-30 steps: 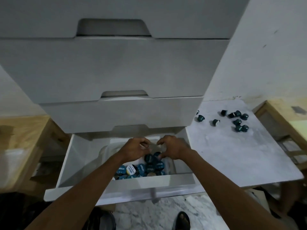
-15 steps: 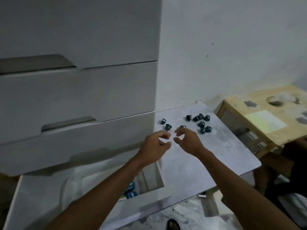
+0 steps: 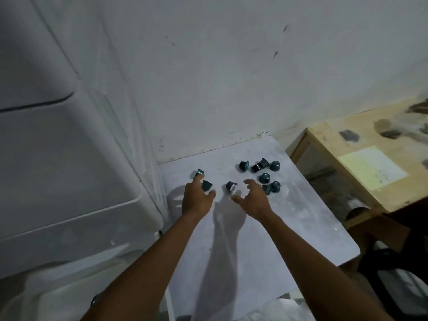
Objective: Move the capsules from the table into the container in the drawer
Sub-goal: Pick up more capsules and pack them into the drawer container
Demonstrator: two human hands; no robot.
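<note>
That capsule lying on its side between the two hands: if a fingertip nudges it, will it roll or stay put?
The capsule lies tipped over on the smooth table, so it would probably roll. Its tapered body suggests a curving path rather than a straight one. It looks small and probably light, so the right hand, open beside it, should pinch rather than push.

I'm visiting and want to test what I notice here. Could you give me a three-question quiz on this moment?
1. True or false: the left hand already grips a capsule.
2. The capsules lie on: A) the wooden bench, B) the white table, C) the floor.
3. Which hand is nearest the capsule with the white label?

Key: 1 false, its fingers are spread open over two capsules. 2 B. 3 The right hand.
</note>
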